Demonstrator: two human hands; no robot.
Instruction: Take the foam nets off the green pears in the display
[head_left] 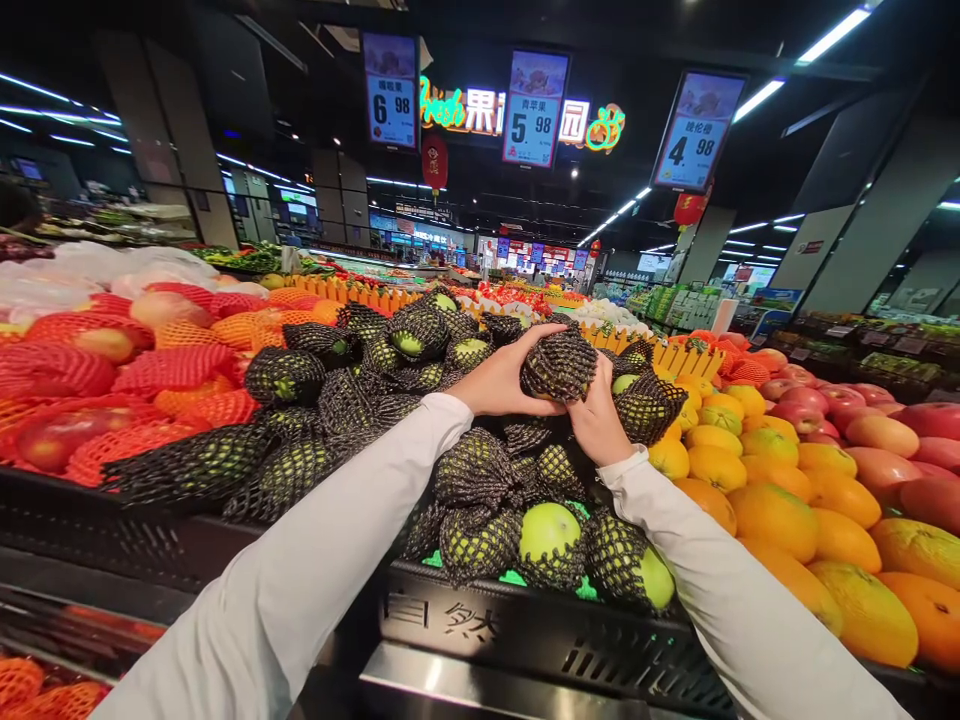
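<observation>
Head view: the left hand [504, 382] and right hand [600, 418] are clamped around a netted fruit [556, 368], between them; it seems lifted clear, though neither unwrapped nor set down; rounded, dark, mostly hidden by black mesh [566, 352]; green fruits [550, 535] lie below both hands.

The single head-worn camera faces forward and down along the sleeves [315, 560]. Left hand [498, 385] and right hand [601, 418] lie at close range, mid-frame; price signs [536, 110] hang farther off, above.
</observation>
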